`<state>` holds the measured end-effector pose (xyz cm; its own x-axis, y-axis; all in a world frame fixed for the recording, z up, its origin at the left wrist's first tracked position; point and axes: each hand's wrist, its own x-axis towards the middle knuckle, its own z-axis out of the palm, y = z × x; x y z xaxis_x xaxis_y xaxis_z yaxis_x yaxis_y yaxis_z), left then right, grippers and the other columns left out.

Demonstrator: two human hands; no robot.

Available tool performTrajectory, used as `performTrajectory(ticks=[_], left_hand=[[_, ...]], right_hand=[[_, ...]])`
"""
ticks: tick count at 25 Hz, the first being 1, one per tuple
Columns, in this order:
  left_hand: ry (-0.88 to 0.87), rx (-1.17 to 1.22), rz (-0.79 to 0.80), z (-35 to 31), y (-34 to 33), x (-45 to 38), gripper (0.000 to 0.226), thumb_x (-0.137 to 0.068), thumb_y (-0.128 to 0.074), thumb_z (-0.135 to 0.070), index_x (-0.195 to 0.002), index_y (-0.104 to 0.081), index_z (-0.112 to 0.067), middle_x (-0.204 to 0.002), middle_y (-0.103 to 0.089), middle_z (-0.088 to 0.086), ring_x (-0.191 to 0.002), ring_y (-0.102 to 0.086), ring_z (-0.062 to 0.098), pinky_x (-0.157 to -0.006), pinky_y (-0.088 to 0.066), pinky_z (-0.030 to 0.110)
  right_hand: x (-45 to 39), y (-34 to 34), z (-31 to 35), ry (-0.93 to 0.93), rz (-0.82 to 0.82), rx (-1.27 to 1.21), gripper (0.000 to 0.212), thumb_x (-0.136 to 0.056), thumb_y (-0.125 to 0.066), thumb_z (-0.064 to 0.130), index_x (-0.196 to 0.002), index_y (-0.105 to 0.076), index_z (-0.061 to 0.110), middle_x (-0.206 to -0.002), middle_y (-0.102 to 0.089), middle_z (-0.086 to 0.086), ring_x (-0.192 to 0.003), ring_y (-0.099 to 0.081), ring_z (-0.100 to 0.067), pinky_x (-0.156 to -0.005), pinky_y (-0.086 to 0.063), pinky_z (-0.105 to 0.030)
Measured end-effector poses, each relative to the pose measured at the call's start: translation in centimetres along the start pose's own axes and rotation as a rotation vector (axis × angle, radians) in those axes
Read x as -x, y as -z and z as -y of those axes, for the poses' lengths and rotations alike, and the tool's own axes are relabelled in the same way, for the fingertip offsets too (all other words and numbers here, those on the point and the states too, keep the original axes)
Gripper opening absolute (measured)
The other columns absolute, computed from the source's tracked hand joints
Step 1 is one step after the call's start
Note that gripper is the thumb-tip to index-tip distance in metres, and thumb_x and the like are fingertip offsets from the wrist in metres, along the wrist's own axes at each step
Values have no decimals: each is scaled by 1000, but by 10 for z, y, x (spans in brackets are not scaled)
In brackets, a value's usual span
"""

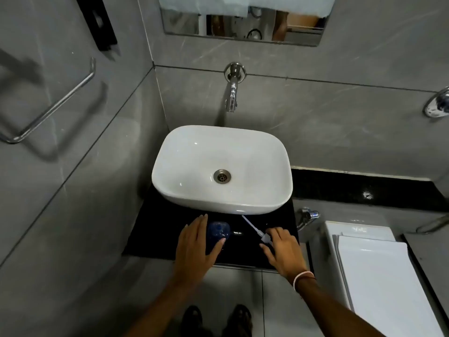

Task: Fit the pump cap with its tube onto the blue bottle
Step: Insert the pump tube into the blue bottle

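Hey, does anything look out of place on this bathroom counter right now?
Yes: the pump cap is off the blue bottle, its tube slanting bare across the black counter toward the basin. No spill shows.
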<state>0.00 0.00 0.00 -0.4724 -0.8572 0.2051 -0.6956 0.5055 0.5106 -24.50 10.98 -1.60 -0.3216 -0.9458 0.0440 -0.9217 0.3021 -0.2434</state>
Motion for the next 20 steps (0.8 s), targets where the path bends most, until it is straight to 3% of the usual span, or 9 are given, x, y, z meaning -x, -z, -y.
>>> performTrajectory(ticks=[5, 9, 11, 13, 14, 16, 20], left_hand=[[-29, -103, 68, 4, -11, -2, 71, -91, -48, -56, -147, -38, -12, -141, -54, 16, -130, -51, 31, -108, -41, 49], [-42, -207, 78, 10, -8, -1, 69, -94, -41, -59, -150, -32, -20, -144, -51, 17, -133, -48, 32, -106, -42, 52], [-44, -232, 79, 10, -8, -3, 70, -93, -44, -58, -150, -32, -20, -144, -51, 17, -133, -47, 32, -107, -41, 52], [-51, -235, 81, 10, -8, -2, 71, -91, -51, -56, -150, -32, -20, -144, -52, 17, -133, -48, 33, -108, -40, 52], [-54, -234, 80, 11, -8, -2, 72, -90, -53, -55, -150, -33, -20, -144, -52, 17, -133, -48, 33, -108, -40, 52], [-49, -223, 86, 11, -7, -2, 72, -90, -57, -53, -150, -34, -20, -145, -51, 17, -134, -47, 33, -108, -40, 52], [-58, -178, 81, 9, -9, -1, 74, -87, -63, -48, -147, -38, -14, -146, -49, 19, -135, -46, 35, -106, -44, 53]], right_hand=[[-19, -2, 8, -75, 124, -31, 26, -95, -68, 23, -119, -63, 15, -112, -71, -9, -103, -66, -32, -87, -53, -42], [-19, 19, 6, -129, 113, -345, 25, -84, -81, 11, -105, -67, 15, -87, -75, 3, -79, -74, -19, -69, -58, -25], [-26, 40, 7, -129, 131, -535, 18, -79, -85, 7, -93, -75, 13, -75, -76, -1, -70, -70, -13, -64, -56, -16], [-33, 65, 11, -73, 114, -645, 18, -78, -86, 3, -91, -80, 14, -78, -78, -8, -68, -66, -4, -64, -51, -8], [-36, 78, 15, -32, 96, -665, 19, -79, -85, 5, -93, -81, 17, -84, -79, -4, -69, -66, 3, -66, -50, -6], [-42, 101, 27, 70, 55, -655, 16, -81, -79, 14, -96, -82, 19, -94, -78, 12, -81, -72, 2, -70, -53, -7], [-54, 124, 55, 229, 129, -512, 10, -86, -72, 16, -91, -78, 22, -86, -78, 7, -84, -70, -13, -74, -57, -25]])
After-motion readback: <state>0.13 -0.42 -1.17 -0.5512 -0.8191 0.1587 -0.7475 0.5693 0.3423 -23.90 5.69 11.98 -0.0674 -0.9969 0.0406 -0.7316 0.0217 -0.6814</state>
